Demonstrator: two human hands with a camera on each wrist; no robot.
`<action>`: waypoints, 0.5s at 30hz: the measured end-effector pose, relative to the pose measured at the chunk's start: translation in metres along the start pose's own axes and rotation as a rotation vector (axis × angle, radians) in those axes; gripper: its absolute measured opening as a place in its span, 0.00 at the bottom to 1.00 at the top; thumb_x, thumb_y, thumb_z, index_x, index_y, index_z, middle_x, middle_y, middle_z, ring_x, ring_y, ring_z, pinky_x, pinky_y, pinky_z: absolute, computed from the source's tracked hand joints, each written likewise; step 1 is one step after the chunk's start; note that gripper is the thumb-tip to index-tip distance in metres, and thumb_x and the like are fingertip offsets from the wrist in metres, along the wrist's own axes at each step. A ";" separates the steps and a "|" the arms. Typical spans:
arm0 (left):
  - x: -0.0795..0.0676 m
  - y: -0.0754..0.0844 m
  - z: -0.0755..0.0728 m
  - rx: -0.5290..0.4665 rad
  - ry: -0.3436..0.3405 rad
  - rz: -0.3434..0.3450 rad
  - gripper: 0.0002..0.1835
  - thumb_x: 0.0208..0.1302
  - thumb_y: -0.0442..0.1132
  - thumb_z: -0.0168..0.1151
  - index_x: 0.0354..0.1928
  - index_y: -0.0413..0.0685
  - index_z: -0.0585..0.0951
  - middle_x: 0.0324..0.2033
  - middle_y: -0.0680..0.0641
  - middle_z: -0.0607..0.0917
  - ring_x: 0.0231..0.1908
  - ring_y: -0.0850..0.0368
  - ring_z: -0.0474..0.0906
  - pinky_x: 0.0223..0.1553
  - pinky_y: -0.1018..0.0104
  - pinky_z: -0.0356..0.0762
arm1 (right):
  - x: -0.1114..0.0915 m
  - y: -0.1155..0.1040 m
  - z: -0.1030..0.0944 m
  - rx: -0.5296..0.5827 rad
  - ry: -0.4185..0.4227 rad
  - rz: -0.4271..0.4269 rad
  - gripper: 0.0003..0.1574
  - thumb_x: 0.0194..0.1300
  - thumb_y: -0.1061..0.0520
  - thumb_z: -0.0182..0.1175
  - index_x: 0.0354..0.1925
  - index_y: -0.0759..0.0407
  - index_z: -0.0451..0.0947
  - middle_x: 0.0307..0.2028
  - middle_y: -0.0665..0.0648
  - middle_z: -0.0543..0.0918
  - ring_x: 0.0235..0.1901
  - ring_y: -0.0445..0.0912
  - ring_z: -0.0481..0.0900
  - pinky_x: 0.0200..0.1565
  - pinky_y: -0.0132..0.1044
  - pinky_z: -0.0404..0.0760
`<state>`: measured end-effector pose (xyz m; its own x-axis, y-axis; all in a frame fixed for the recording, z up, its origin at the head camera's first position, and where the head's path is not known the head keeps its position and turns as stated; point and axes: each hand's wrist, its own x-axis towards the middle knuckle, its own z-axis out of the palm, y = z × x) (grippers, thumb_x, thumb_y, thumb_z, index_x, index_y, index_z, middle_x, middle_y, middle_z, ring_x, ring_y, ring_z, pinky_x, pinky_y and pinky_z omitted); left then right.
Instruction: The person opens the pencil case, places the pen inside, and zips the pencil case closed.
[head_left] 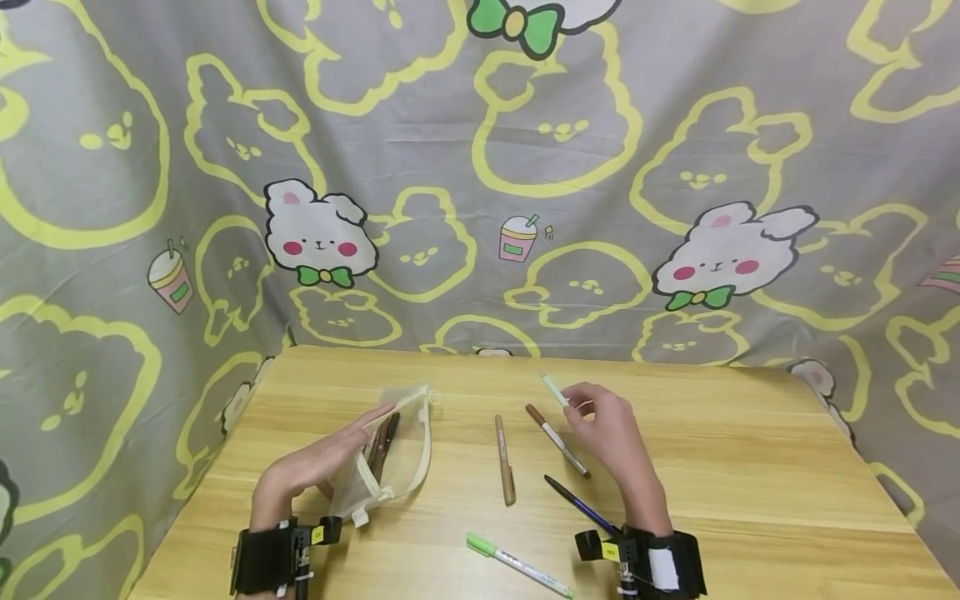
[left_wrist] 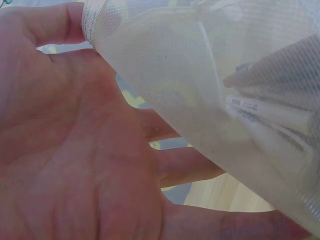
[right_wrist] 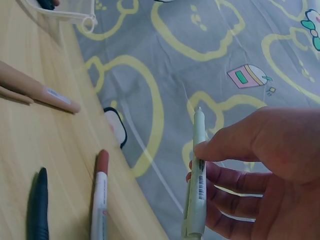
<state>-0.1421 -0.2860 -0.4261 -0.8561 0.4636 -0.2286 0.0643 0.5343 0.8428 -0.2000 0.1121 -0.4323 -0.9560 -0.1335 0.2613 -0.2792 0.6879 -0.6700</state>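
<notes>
My left hand (head_left: 318, 462) holds a see-through mesh zipper pouch (head_left: 420, 467) at the left of the table. In the left wrist view, some of its fingers lie behind the mesh (left_wrist: 165, 90). Several dark and brown pens (head_left: 381, 446) are inside the pouch, whose mouth gapes. Right of centre, my right hand (head_left: 611, 425) pinches a pale green pen (head_left: 553, 388) between thumb and fingers, above the table. In the right wrist view this pen (right_wrist: 199, 182) points its tip up and away, its clip at the lower end.
Between the hands lie a tan pen (head_left: 503, 458) and a white marker with a brown end (head_left: 557, 440). A dark blue pen (head_left: 577, 502) is near the right wrist. Closer to me lies a green-capped marker (head_left: 519, 565). A patterned grey cloth (head_left: 442, 242) hangs behind the wooden table (head_left: 757, 475).
</notes>
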 end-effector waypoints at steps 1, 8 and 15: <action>0.000 0.000 0.000 0.000 0.001 0.002 0.28 0.82 0.44 0.28 0.79 0.50 0.43 0.76 0.35 0.37 0.70 0.26 0.34 0.49 0.14 0.51 | 0.000 -0.001 0.001 0.003 0.000 -0.003 0.12 0.62 0.65 0.63 0.45 0.64 0.83 0.33 0.58 0.84 0.37 0.54 0.84 0.33 0.47 0.82; 0.002 -0.001 0.000 0.024 0.007 0.050 0.28 0.82 0.42 0.27 0.79 0.46 0.44 0.76 0.34 0.39 0.72 0.31 0.35 0.61 0.21 0.41 | -0.003 -0.012 0.010 0.015 -0.024 0.022 0.12 0.64 0.64 0.60 0.46 0.63 0.82 0.33 0.56 0.83 0.36 0.50 0.82 0.31 0.43 0.80; 0.003 -0.002 0.001 0.039 0.004 0.078 0.28 0.82 0.41 0.26 0.79 0.42 0.44 0.76 0.33 0.39 0.72 0.32 0.33 0.63 0.23 0.38 | -0.004 -0.019 0.022 0.005 -0.056 0.015 0.11 0.64 0.63 0.59 0.45 0.63 0.80 0.30 0.55 0.83 0.31 0.47 0.81 0.27 0.38 0.80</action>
<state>-0.1448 -0.2853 -0.4293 -0.8495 0.5023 -0.1614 0.1503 0.5236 0.8386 -0.1932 0.0837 -0.4356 -0.9637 -0.1627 0.2119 -0.2648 0.6864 -0.6773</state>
